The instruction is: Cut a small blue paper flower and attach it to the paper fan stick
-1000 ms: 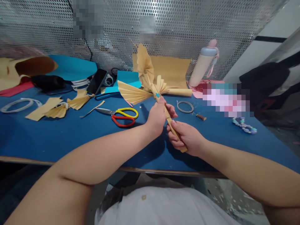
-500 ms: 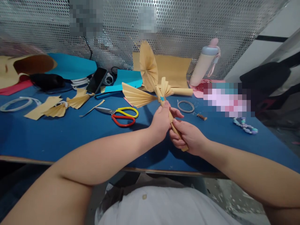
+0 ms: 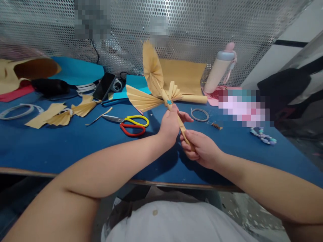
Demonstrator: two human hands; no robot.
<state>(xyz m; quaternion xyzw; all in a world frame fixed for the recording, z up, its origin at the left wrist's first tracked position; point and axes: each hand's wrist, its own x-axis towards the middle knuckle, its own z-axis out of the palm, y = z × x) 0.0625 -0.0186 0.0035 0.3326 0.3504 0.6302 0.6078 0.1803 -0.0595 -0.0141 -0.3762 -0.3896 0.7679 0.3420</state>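
- Your left hand (image 3: 168, 129) at work above the worktop's front edge, left fingers (image 3: 174, 108) closed on a rolled kraft-paper stick (image 3: 182, 127) just below a blue paper cross (image 3: 169, 102)
- Your right hand (image 3: 203, 149) grips the same stick lower down, right fingers (image 3: 189, 136) curled shut around it
- Pleated paper fans (image 3: 142, 98) spread from the stick's top, raised over the middle of the blue worktop (image 3: 75, 148)
- Red-and-yellow scissors (image 3: 137, 120) lie just left of your hands
- Smaller pleated fans (image 3: 83, 109) rest nearer the worktop's left edge
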